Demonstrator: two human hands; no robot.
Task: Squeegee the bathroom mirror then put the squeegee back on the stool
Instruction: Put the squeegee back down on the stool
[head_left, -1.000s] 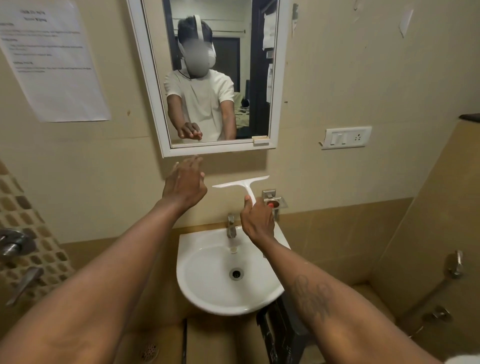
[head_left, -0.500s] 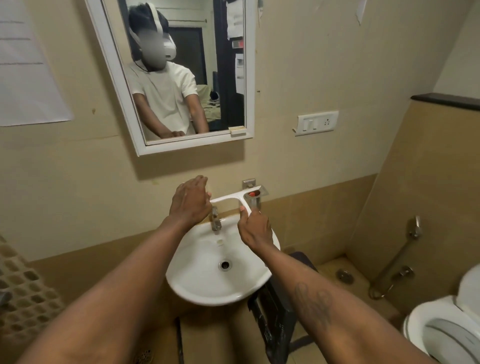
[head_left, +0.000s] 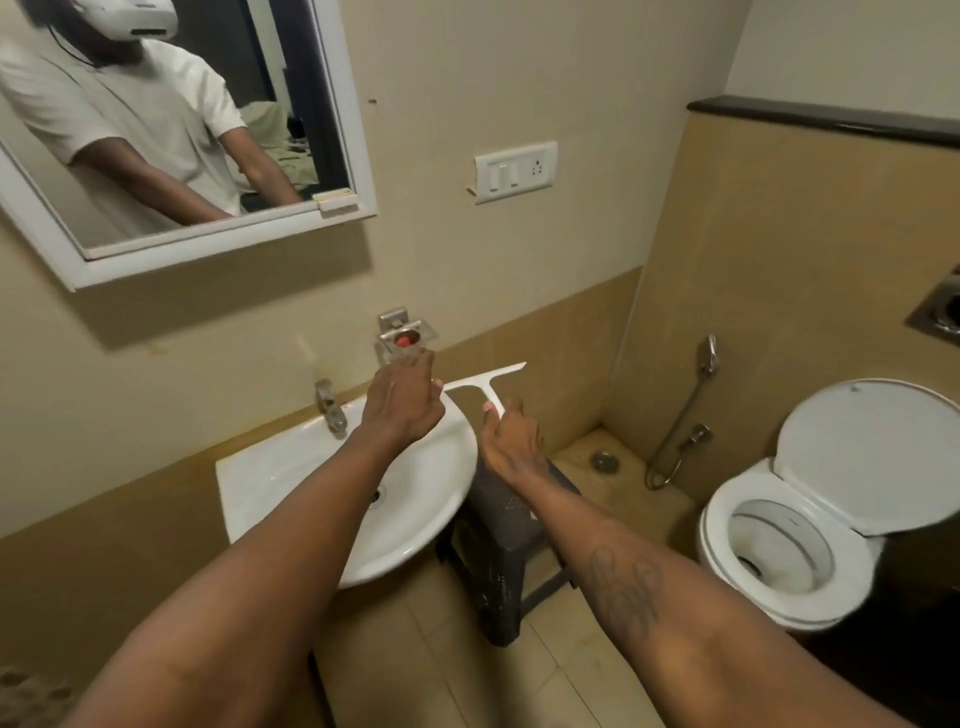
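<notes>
— Above the stool (head_left: 496, 540), what is the right hand (head_left: 511, 444) doing?

— It is clenched round the handle of the white squeegee (head_left: 488, 382), thumb laid up the shaft. The blade is on top and slants, right end higher; the handle points down into the fist.

— So the squeegee is not on the stool?

— No. It is held in the air, off the dark seat, over the gap between the sink (head_left: 270, 467) and the stool, in front of the wall.

— And the left hand (head_left: 402, 402)?

— It reaches across the sink, back towards the camera, fingers loosely bent. The blade's left end meets it on the thumb side. Whether it pinches the blade or only lies beside it, I cannot tell.

— Where is the mirror (head_left: 197, 140)?

— On the wall at upper left, well apart from the squeegee. It has a white frame, and the glass shows a person in a white shirt with both arms lowered.

— Anything else nearby?

— A tap (head_left: 330, 402) at the back of the sink, left of the left hand. A metal soap dish (head_left: 402, 338) on the wall just beyond its fingers, with something red in it. A switch plate (head_left: 515, 171) higher up. To the right, a toilet (head_left: 872, 457) with its lid up, and a spray hose (head_left: 709, 356) on the wall between stool and toilet.
</notes>
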